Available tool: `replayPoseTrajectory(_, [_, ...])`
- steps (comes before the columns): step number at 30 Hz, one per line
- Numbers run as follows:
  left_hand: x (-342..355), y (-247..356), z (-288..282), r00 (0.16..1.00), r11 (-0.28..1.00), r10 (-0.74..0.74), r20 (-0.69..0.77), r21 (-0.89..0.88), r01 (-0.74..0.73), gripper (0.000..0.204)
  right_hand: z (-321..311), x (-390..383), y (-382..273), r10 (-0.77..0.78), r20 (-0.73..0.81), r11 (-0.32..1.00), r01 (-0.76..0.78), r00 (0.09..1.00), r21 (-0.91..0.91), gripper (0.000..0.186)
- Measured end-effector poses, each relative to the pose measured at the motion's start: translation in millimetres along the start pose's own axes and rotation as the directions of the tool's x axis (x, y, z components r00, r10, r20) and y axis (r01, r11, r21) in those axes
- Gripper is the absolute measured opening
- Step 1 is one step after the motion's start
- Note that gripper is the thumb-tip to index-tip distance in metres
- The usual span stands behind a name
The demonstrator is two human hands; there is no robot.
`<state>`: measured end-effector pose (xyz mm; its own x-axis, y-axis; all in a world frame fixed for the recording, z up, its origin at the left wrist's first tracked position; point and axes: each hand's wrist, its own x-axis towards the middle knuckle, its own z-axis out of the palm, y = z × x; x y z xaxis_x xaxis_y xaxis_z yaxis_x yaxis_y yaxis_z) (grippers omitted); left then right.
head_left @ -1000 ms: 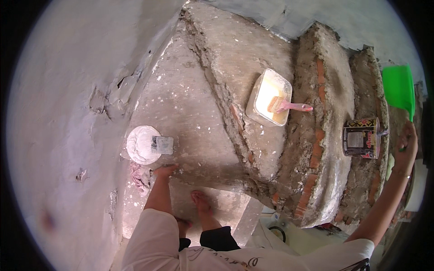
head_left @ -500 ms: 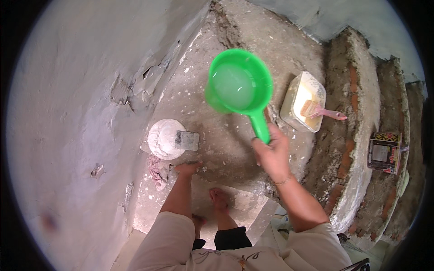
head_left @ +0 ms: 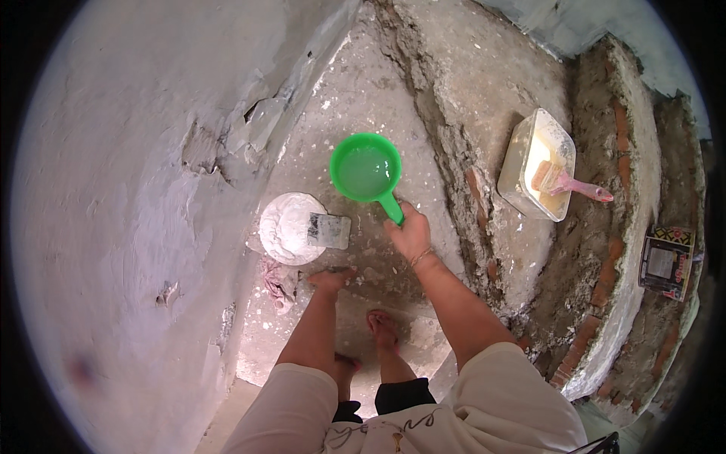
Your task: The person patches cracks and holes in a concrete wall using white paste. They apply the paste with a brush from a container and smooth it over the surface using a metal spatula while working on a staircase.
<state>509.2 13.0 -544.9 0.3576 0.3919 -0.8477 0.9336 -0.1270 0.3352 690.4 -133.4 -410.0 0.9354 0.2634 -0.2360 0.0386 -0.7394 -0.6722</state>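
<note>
My right hand (head_left: 411, 233) grips the handle of a green dipper (head_left: 392, 206), which holds cloudy whitish liquid and stands over the floor right of a heap of white paste. My left hand (head_left: 328, 281) is low beside that paste, fingers stretched to the right, with no held thing that I can make out. The white paste (head_left: 286, 228) forms a round mound; any container under it is hidden. A flat grey scraper blade (head_left: 330, 231) lies across its right edge. Just below the mound is a crumpled pinkish rag (head_left: 278, 287).
To the right, a rectangular tub (head_left: 516, 185) of pale liquid holds a paintbrush (head_left: 575, 186) with a pink handle. Rough brick-and-cement steps (head_left: 605, 280) rise beyond it, with a dark patterned box (head_left: 665, 263) on one. A peeling wall (head_left: 151, 189) borders the left.
My right hand has brought the green dipper lower and to the left, nearer the white paste. My left hand has shifted slightly right in the picture, as the view itself moved.
</note>
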Motion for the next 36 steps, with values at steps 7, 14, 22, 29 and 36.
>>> replayPoseTrajectory(7, [-17.9, 36.3, 3.7, 0.99, 0.995, -0.087, 0.113, 0.05, 0.082, 0.085, -79.9, -3.8, -22.9, 0.079, -0.024, 0.888, -0.081, 0.997, -0.452, 0.049])
replayPoseTrajectory(14, [25.5, -15.5, 18.2, 0.966, 0.98, -0.198, 0.169, 0.071, 0.188, 0.081, -288.2, -106.1, -125.5, -0.237, -0.344, 0.926, 0.104, 0.909, -0.362, 0.026])
replayPoseTrajectory(22, [37.3, -18.3, 15.3, 0.958, 0.977, -0.185, 0.217, -0.065, 0.203, 0.104, -578.9, -187.3, -21.4, -0.333, -0.679, -0.011, -0.723, 0.654, -0.691, 0.072])
replayPoseTrajectory(29, [-27.1, 30.2, -20.9, 0.958, 0.979, -0.068, 0.278, -0.168, 0.118, 0.09, -582.0, -149.7, 17.0, 0.297, -0.632, 0.512, -0.678, 0.715, -0.527, 0.041])
replayPoseTrajectory(36, [-36.8, 47.3, -19.3, 0.971, 0.983, -0.091, 0.221, 0.175, 0.052, 0.085, -547.7, -174.5, -9.0, -0.08, -0.646, 0.686, -0.428, 0.76, -0.588, 0.023])
